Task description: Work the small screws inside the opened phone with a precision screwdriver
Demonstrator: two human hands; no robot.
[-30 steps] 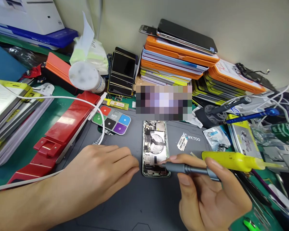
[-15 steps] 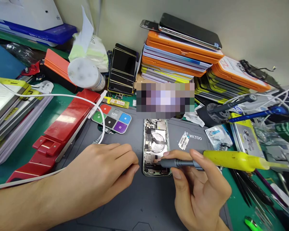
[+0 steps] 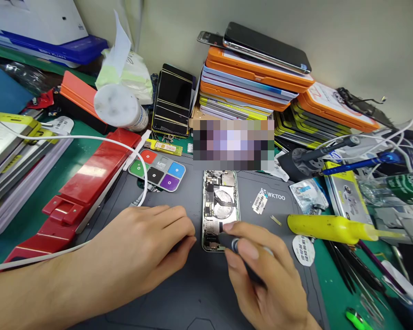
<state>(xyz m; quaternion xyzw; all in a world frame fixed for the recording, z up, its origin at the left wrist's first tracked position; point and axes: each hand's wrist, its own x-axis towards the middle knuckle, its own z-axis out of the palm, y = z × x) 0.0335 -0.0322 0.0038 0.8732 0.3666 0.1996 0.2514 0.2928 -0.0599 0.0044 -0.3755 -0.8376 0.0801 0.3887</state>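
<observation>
An opened phone (image 3: pixel 220 201), with its insides showing, lies upright on a dark grey work mat (image 3: pixel 192 293). My right hand (image 3: pixel 265 279) pinches a grey screwdriver (image 3: pixel 232 244), whose tip rests on the phone's lower part. My left hand (image 3: pixel 147 247) lies palm down on the mat just left of the phone. Its fingers are loosely curled and reach toward the phone's lower left edge. They hold nothing I can see.
A colour-patched screw tray (image 3: pixel 158 169) sits at the mat's back left, a red case (image 3: pixel 89 178) and a white cable (image 3: pixel 89 137) farther left. A yellow tool (image 3: pixel 330 227), a round sticker (image 3: pixel 303 250), tweezers and bags crowd the right. Stacked phone boxes (image 3: pixel 251 87) stand behind.
My right hand has swung the screwdriver from lying sideways to pointing away from me, and has moved left over the phone's lower end. The left hand has stayed put.
</observation>
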